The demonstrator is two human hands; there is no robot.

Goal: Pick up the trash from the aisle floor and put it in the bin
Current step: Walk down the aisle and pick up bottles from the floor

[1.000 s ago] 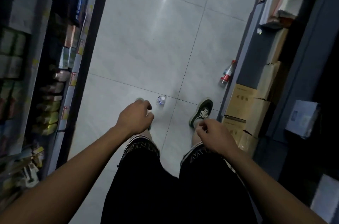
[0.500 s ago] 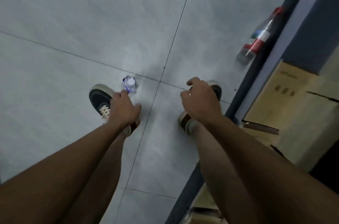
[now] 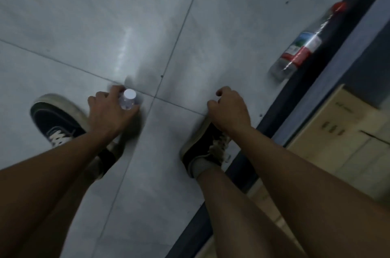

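Note:
A small clear plastic bottle with a white cap (image 3: 127,101) stands on the grey tiled aisle floor (image 3: 105,25). My left hand (image 3: 109,113) reaches down to it, fingers and thumb curled round its body. My right hand (image 3: 229,110) hangs over my right shoe with fingers loosely curled and nothing in it. A larger clear bottle with a red cap and red label (image 3: 304,46) lies on the floor at the right, against the shelf base. No bin is in view.
My two dark sneakers stand on the floor, the left shoe (image 3: 57,122) beside my left hand, the right shoe (image 3: 205,148) under my right hand. A dark shelf base (image 3: 295,93) and cardboard boxes (image 3: 346,131) line the right side.
I have bent lower toward the floor. My left hand has moved forward and closed round the small bottle. My right hand stayed above my right shoe.

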